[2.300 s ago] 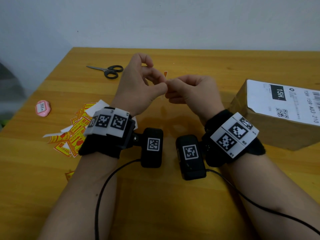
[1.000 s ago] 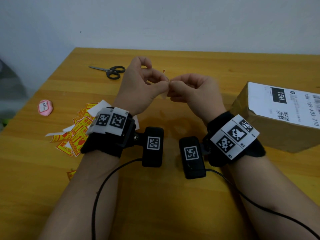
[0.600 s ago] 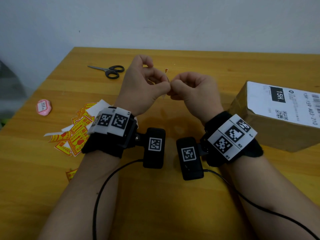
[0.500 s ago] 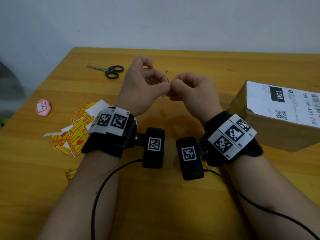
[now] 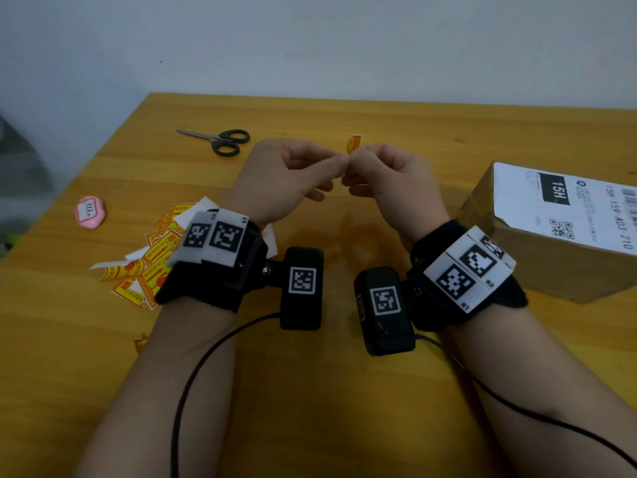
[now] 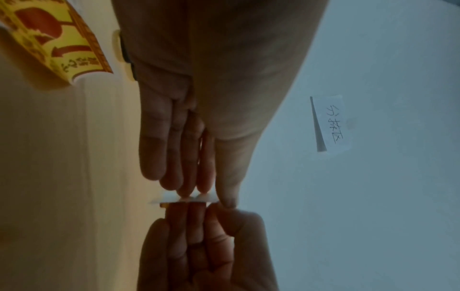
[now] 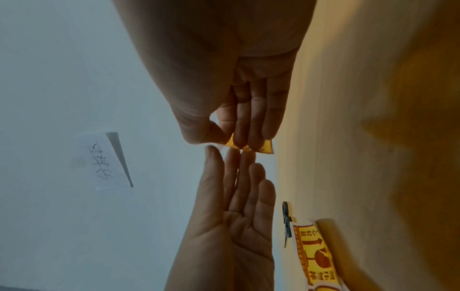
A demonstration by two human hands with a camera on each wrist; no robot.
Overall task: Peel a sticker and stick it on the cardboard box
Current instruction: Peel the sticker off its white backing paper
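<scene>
Both hands up over the worktop (image 5: 310,391), fingertips meeting mid-air. Right hand (image 5: 389,181) grip: thumb + fingers pinching 1 small orange sticker (image 5: 353,144), its top edge poking up above the fingertips; right wrist view shows the orange piece (image 7: 263,146) under the fingertips. Left hand (image 5: 286,177) grip: thumb + fingertips pinching a white backing strip (image 6: 184,198), seen edge-on in the left wrist view, right against the sticker. Can't tell how far the 2 layers are apart. 1 cardboard box (image 5: 551,236) sits on the worktop's right side, well apart from the hands, white shipping label (image 5: 565,205) on top. Left side: 1 loose pile of yellow/red stickers (image 5: 148,267) w/ white backing scraps, count unclear. 1 pair of scissors (image 5: 220,141) at the back left, 1 pink tag (image 5: 90,212) near the left edge. 1 handwritten note (image 6: 332,124) on the wall.
</scene>
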